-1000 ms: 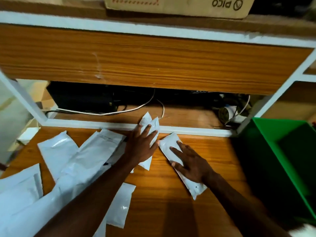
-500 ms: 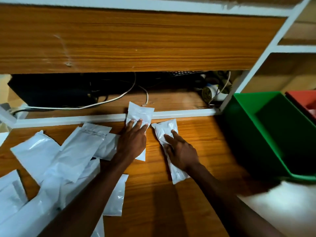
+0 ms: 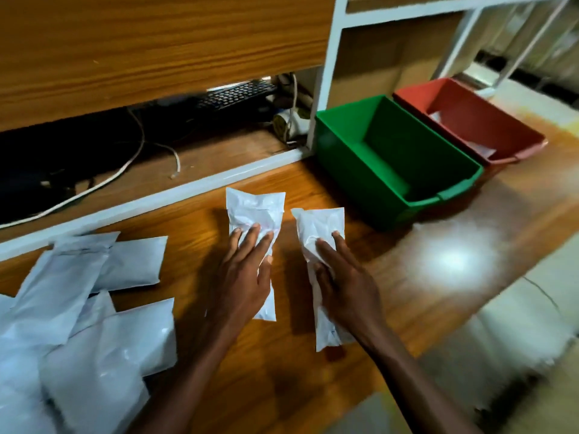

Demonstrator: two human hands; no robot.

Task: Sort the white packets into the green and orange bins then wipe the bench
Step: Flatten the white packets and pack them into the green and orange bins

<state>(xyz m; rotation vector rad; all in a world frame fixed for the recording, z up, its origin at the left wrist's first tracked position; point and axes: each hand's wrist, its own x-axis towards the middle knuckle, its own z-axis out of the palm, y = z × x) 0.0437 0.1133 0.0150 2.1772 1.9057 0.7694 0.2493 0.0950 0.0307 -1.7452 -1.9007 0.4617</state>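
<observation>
Two white packets lie side by side on the wooden bench (image 3: 194, 220). My left hand (image 3: 244, 277) presses flat on the left packet (image 3: 255, 211), fingers straight. Beside it, my right hand (image 3: 341, 283) rests on the right packet (image 3: 319, 227) with straight fingers, its thumb at the packet's left edge. A pile of several more white packets (image 3: 78, 308) covers the bench at the left. The green bin (image 3: 344, 170) stands just right of the hands, and nothing shows inside it. Behind it the orange bin (image 3: 463, 117) holds a white packet (image 3: 479, 148).
A white frame rail (image 3: 175, 192) runs along the back of the bench, with a white post (image 3: 326, 73) beside the green bin. Behind the rail are a keyboard (image 3: 238, 93) and loose cables (image 3: 131, 161). The bench's front edge crosses the lower right.
Both hands have moved right along the bench with their packets, away from the pile. My view has swung right, bringing both bins fully into sight.
</observation>
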